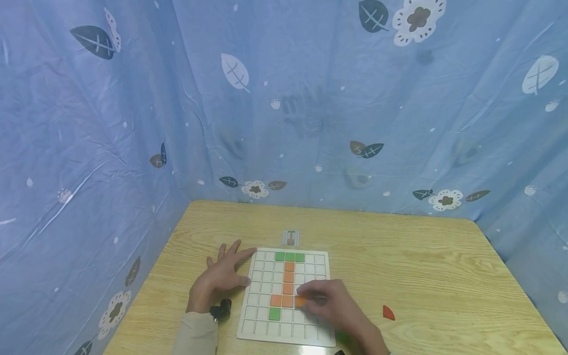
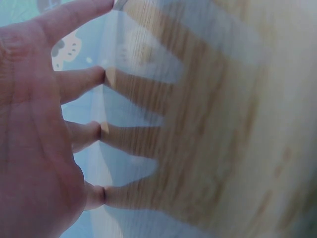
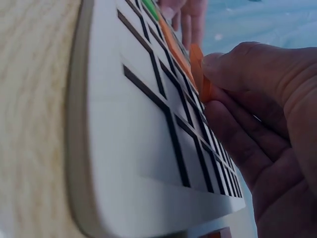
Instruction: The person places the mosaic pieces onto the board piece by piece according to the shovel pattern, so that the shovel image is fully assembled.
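A white grid board (image 1: 260,325) lies on the wooden table, with green tiles (image 1: 290,257) in its top row and a column of orange tiles (image 1: 288,277) below them. One more green tile (image 1: 274,313) sits lower left of the column. My right hand (image 1: 330,303) pinches an orange tile (image 3: 197,69) between thumb and fingers, just right of the column's foot. My left hand (image 1: 224,273) has its fingers spread, fingertips on the table, with the index finger and thumb at the board's left edge. In the left wrist view the left palm (image 2: 34,129) faces the camera.
A small printed card (image 1: 291,237) with a grid pattern lies beyond the board. Right of the board is a red quarter-round piece (image 1: 388,312). Something green (image 1: 347,340) shows partly under the right forearm. A blue patterned curtain (image 1: 310,123) hangs behind the table.
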Available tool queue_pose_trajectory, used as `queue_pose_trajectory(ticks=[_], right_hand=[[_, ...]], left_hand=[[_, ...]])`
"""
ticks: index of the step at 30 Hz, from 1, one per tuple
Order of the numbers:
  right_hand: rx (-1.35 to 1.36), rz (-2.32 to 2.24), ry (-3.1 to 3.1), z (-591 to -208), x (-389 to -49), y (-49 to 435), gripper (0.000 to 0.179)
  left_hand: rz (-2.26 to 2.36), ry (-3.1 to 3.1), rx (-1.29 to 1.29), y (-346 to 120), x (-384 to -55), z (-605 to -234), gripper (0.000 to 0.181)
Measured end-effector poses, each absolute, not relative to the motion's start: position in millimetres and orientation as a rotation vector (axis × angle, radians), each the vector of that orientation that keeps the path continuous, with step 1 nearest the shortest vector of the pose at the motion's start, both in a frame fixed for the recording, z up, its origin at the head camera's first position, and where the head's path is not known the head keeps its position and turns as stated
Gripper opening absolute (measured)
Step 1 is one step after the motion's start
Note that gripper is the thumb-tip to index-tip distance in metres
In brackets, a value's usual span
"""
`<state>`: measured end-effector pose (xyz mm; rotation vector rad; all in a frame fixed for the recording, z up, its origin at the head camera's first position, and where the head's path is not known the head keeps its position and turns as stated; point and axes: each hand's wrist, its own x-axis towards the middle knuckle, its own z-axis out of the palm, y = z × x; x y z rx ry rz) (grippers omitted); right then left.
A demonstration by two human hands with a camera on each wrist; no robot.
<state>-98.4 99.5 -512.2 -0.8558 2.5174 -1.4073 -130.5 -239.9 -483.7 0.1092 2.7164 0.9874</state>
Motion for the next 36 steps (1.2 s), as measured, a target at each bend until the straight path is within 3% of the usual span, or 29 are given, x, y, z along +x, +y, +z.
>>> queue_pose_trajectory(ticks=[36], right_hand=[[-1.038, -1.343, 2.712, -519, -95, 89, 0.031]], left_hand=[[0.958, 2.729, 0.137, -241, -133, -485, 0.086]])
